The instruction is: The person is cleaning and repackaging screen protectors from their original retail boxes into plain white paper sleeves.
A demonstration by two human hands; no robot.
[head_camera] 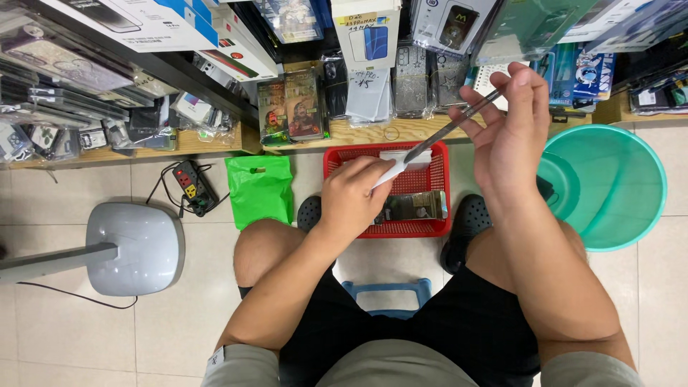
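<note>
Tiled shop floor, shelves far. Your right hand (pixel 512 136) pinches a thin clear sleeve (pixel 450 129); your left hand (pixel 355 197) grips its white near end over the red basket (pixel 437 226). Risk: the slack sleeve may bend or slip into the basket. Green bag (pixel 259 188) left, teal basin (pixel 616 190) right, boxed packs (pixel 215 36) on shelves.

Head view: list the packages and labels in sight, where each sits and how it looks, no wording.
White phone box: top centre shelf, upright, blue phone picture, yellow label.
Picture-printed case packs: shelf edge left of centre, two flat clear sleeves.
Green plastic bag: floor, left of the red basket.
Clear flat sleeve: edge-on, held between left hand and right hand.
</note>
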